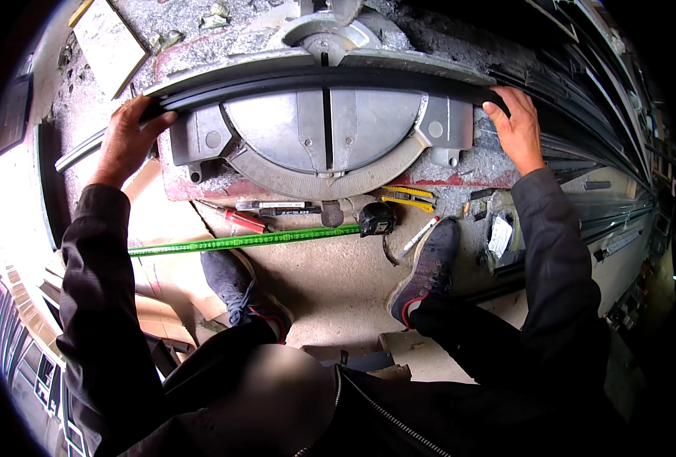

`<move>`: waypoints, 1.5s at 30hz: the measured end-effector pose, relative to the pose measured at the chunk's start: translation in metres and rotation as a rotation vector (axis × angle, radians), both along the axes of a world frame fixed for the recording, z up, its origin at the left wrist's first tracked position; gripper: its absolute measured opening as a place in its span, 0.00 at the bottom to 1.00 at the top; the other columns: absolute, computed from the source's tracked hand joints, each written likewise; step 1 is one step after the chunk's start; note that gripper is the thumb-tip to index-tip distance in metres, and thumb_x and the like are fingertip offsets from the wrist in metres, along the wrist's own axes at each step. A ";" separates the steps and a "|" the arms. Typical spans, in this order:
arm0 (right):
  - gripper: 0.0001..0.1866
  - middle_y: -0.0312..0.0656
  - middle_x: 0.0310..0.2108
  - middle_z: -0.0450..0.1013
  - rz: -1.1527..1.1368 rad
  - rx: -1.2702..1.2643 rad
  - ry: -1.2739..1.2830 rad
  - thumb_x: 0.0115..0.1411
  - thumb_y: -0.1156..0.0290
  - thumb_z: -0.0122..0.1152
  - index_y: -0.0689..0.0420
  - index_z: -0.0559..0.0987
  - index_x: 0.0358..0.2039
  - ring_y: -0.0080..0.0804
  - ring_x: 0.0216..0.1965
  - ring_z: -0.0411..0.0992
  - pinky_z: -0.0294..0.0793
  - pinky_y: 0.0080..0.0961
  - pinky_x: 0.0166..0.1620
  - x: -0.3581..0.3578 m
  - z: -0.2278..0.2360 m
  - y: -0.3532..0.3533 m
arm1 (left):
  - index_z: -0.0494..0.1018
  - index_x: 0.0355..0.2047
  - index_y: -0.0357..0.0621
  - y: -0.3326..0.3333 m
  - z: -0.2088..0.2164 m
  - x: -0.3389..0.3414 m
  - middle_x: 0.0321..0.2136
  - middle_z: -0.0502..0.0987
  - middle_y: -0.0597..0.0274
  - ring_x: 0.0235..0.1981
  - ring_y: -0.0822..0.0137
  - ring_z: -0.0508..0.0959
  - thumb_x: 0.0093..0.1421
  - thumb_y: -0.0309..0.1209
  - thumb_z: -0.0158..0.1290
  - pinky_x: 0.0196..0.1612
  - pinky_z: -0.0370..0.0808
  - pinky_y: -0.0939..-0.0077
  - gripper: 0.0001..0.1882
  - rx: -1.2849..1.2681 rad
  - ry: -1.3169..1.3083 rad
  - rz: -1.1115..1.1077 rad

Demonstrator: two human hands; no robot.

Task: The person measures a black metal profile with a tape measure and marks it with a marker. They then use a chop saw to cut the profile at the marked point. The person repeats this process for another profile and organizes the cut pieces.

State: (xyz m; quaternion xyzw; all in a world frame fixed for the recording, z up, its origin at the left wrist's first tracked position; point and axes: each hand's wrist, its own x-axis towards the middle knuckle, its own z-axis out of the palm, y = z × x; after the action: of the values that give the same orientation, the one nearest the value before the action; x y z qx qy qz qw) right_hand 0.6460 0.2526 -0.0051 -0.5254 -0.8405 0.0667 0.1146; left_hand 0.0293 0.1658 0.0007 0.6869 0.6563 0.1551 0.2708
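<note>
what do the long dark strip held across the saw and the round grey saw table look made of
Long dark strip: probably coated or anodised metal profile, thin with ribbed grooves and dull sheen. Round grey saw table: bare cast metal, likely aluminium, matte grey with a graduated rim.

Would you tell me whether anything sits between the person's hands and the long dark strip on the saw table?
Nothing visible does. The left hand and the right hand both already grip the long dark strip, which lies across the saw table.
</note>
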 end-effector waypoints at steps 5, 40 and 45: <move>0.21 0.44 0.47 0.76 0.000 0.053 -0.003 0.63 0.54 0.63 0.56 0.79 0.48 0.48 0.50 0.71 0.68 0.39 0.55 -0.002 -0.003 -0.001 | 0.69 0.62 0.51 0.001 0.006 0.013 0.33 0.81 0.57 0.39 0.68 0.79 0.58 0.26 0.63 0.49 0.75 0.69 0.30 -0.074 -0.089 0.104; 0.35 0.51 0.54 0.72 -0.072 -0.176 0.209 0.61 0.51 0.67 0.56 0.71 0.62 0.42 0.56 0.72 0.69 0.37 0.59 -0.053 0.053 0.006 | 0.69 0.62 0.61 0.003 -0.003 0.004 0.35 0.79 0.64 0.41 0.70 0.78 0.59 0.26 0.64 0.50 0.74 0.72 0.31 -0.112 -0.245 0.122; 0.23 0.45 0.54 0.75 -0.079 -0.121 0.752 0.76 0.56 0.42 0.61 0.75 0.57 0.33 0.60 0.69 0.62 0.32 0.67 -0.068 0.159 0.070 | 0.70 0.62 0.63 0.000 -0.001 0.006 0.38 0.81 0.61 0.45 0.68 0.79 0.59 0.29 0.64 0.54 0.75 0.69 0.31 -0.108 -0.188 0.116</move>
State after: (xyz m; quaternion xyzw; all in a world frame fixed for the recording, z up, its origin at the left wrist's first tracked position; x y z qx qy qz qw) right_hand 0.5784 0.3225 0.1540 -0.5022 -0.7133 0.2996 0.3863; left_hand 0.0356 0.1662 -0.0001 0.6147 0.6740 0.1988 0.3583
